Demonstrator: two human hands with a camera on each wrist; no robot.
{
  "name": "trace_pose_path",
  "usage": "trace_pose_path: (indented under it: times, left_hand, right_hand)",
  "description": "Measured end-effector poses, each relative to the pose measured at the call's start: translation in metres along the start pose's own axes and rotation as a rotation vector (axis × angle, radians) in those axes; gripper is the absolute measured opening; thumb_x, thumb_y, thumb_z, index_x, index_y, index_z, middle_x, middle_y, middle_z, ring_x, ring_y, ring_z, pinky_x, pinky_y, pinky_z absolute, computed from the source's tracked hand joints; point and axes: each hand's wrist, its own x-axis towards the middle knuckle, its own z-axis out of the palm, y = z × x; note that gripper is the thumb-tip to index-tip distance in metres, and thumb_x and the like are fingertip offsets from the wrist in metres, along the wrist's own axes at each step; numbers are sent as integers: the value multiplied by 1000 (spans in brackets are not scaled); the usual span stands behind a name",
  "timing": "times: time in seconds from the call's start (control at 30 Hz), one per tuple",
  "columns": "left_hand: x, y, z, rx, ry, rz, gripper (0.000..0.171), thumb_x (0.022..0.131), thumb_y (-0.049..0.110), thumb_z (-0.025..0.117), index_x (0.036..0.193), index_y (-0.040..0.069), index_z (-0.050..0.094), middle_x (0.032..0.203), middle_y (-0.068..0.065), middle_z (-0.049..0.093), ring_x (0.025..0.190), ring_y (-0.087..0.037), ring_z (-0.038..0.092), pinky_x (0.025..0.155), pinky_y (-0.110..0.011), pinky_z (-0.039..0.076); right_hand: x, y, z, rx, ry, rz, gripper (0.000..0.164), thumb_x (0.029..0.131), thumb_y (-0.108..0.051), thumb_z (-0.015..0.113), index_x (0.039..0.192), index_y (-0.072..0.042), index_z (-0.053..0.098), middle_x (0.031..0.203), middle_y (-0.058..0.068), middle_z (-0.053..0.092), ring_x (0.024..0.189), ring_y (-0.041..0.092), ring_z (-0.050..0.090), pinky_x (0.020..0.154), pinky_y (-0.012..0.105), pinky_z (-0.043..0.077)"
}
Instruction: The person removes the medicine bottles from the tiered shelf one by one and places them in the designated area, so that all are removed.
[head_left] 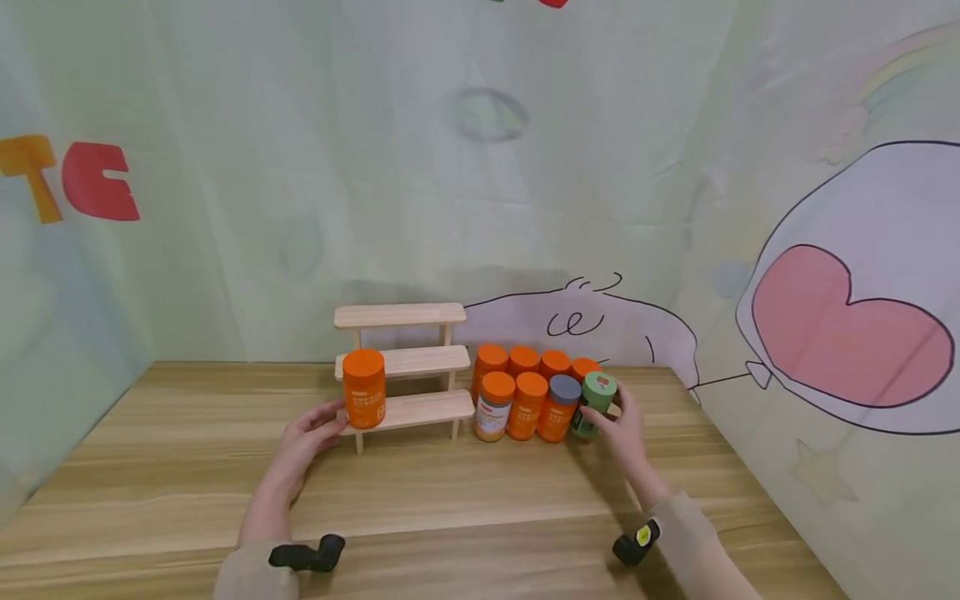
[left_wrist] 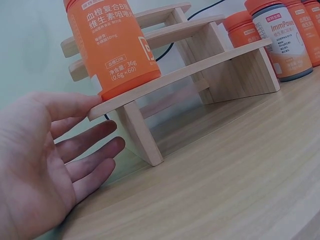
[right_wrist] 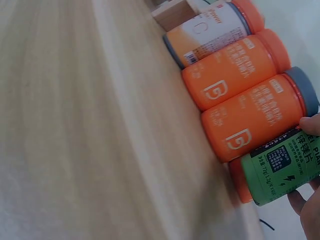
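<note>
An orange jar (head_left: 364,390) stands upright at the left end of the lowest tier of a three-tier wooden rack (head_left: 420,410). My left hand (head_left: 311,435) is at that end; in the left wrist view its thumb touches the tier's end beside the base of the jar (left_wrist: 112,47), while the loosely bent fingers hold nothing. My right hand (head_left: 621,427) grips a green jar (head_left: 597,396) at the right end of the front row of jars. In the right wrist view, thumb and fingers lie on either side of the green jar (right_wrist: 280,167), which has a dark label.
Left of the green jar stand a grey-lidded orange jar (head_left: 559,408), an orange jar (head_left: 527,407) and a white-labelled jar (head_left: 494,408). Several orange-lidded jars (head_left: 522,358) form a row behind. The wooden table (head_left: 450,517) meets a printed curtain (head_left: 390,208) at the back and right.
</note>
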Motion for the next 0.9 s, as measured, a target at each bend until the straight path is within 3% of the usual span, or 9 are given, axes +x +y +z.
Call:
trace_pose_path:
  times: [0.17,0.27,0.5,0.77,0.9]
  left_hand:
    - [0,2,0,1,-4,-6,63,100,29,56,150,-1,33,155,-22,33,92,14,52,84,-12,47]
    - [-1,3,0,-4,-4,-5,62,100,28,56,150,-1,33,155,-22,33,93,14,52,85,-12,47]
    - [-1,2,1,-11,-4,-4,62,100,27,56,149,-2,33,154,-22,34,92,13,53,84,-12,47]
    - [1,-1,-1,-21,13,9,61,98,25,59,147,-3,37,134,-3,53,92,10,55,84,-14,49]
    - [1,0,-1,-17,12,9,61,98,25,59,147,-3,36,140,-10,50,93,10,55,84,-14,49]
  right_hand:
    - [-2,6,3,-11,1,15,62,85,-3,72,140,2,44,137,23,46,125,35,45,92,30,48]
    - [-4,10,4,-16,1,16,61,85,-2,72,139,2,45,136,23,44,124,35,45,87,22,46]
    - [-7,17,6,9,13,5,60,86,-2,71,139,2,45,134,22,44,122,32,44,85,15,43]
    - [-8,21,10,16,29,31,63,86,-5,71,142,3,42,135,23,46,122,32,45,93,30,43]
    - [-7,22,11,29,37,53,65,86,-5,71,143,2,40,135,23,47,123,32,44,94,33,42]
